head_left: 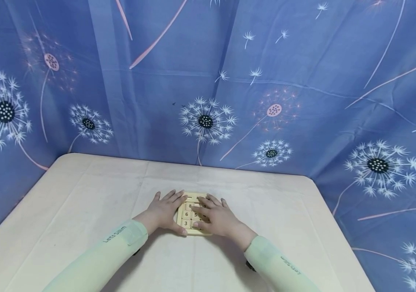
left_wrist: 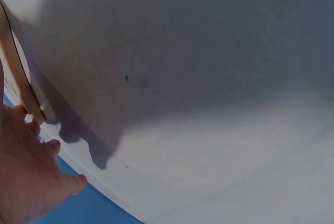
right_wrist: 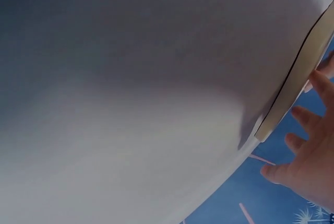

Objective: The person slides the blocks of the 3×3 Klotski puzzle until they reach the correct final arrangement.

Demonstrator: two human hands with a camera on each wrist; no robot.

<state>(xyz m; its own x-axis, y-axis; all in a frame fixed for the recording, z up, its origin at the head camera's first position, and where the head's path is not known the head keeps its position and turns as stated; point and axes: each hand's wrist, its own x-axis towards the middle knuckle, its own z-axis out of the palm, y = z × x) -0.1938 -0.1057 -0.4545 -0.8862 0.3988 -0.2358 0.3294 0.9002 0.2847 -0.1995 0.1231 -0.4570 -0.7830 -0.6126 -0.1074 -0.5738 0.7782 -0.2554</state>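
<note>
A yellow wooden number slide puzzle [head_left: 194, 232] lies flat on the table, its numbered tiles, such as the 6 tile [head_left: 186, 214] and 3 tile [head_left: 185, 223], facing up. Along its left edge rests my left hand [head_left: 162, 211], fingers extended towards the top corner and thumb at the bottom left corner. My right hand [head_left: 220, 217] lies over the right side, its spread fingers on the tiles and covering several of them. Both wrist views catch only the puzzle's side edge [left_wrist: 20, 75], with the left hand [left_wrist: 31, 166] beside it and the right hand [right_wrist: 313, 151] on the other side.
A pale cloth covers the table [head_left: 95, 194] around the puzzle. Behind it and at both sides hangs a blue curtain [head_left: 149, 109] with dandelion prints. Light green sleeves [head_left: 100, 253] cover both forearms.
</note>
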